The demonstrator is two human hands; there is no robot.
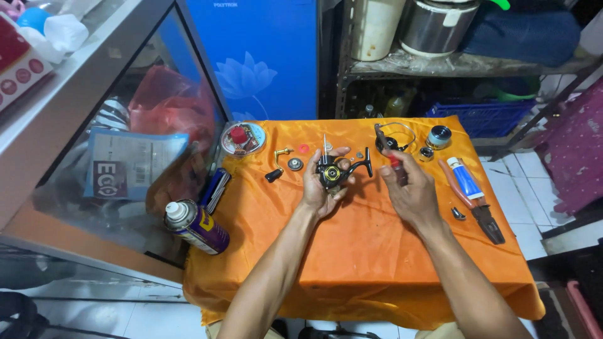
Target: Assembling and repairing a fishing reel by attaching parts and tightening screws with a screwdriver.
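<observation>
Centrally, black-and-gold reel body [331,172] in left hand's [319,188] closed grip; red-handled tool [396,164] pinched in right hand [411,191].

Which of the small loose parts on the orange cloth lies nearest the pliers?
The small dark metal piece, lying alone just left of the pliers; the other loose bits sit up near the cloth's far edge.

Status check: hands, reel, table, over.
Left hand gripping black reel body. Right hand holding red-handled tool beside it. Loose parts, pliers, tube spread on orange cloth.
</observation>
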